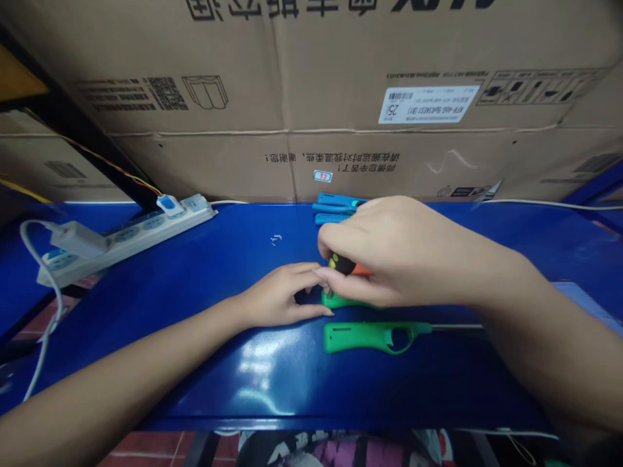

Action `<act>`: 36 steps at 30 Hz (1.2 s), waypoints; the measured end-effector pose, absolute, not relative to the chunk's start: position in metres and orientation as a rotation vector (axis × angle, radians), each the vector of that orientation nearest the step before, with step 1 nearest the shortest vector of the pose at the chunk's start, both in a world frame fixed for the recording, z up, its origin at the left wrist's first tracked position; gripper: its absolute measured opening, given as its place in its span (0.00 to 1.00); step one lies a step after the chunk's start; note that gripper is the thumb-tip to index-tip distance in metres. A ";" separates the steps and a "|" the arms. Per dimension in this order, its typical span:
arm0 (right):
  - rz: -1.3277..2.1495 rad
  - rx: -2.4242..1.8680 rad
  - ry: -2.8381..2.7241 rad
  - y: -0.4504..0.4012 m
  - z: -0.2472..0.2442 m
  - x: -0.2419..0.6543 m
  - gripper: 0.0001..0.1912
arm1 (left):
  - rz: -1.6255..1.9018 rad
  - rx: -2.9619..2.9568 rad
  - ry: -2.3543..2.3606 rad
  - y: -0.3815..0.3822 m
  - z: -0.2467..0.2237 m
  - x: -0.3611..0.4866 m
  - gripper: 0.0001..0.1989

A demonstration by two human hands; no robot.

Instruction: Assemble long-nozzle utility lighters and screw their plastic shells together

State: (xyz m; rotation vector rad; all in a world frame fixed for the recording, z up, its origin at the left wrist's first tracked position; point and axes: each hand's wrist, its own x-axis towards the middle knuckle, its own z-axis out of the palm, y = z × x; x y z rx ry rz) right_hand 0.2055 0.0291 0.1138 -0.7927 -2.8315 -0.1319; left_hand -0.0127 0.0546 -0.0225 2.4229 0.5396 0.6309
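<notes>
My right hand (399, 253) is closed around an orange-and-black tool handle (343, 263) with yellow marks, much like a screwdriver's; its working end is hidden. Under that hand lies a green lighter (341, 300) with a long-reach body, partly covered. My left hand (282, 295) pinches its left end, thumb on the near side, fingertips meeting my right hand. Nearer to me, a second green lighter (357, 337) lies flat, its metal stem pointing right. Behind my right hand, several blue lighters (335, 209) lie side by side, partly hidden.
Small thin whitish bits (276, 240) lie on the blue table (209, 363). A white power strip (146, 230) with plugs and cables stands at the left. A large cardboard box (233, 162) walls off the back. A pale flat object (584, 301) lies at the right.
</notes>
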 end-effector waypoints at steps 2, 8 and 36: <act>-0.109 -0.771 -2.816 0.029 0.113 0.205 0.11 | 0.633 2.422 0.530 0.054 -0.023 -0.013 0.15; -0.152 -0.813 -2.788 0.030 0.112 0.206 0.14 | 0.662 2.468 0.543 0.054 -0.022 -0.013 0.15; -0.131 -0.615 -2.792 0.031 0.107 0.207 0.11 | 0.572 2.423 0.556 0.054 -0.023 -0.013 0.15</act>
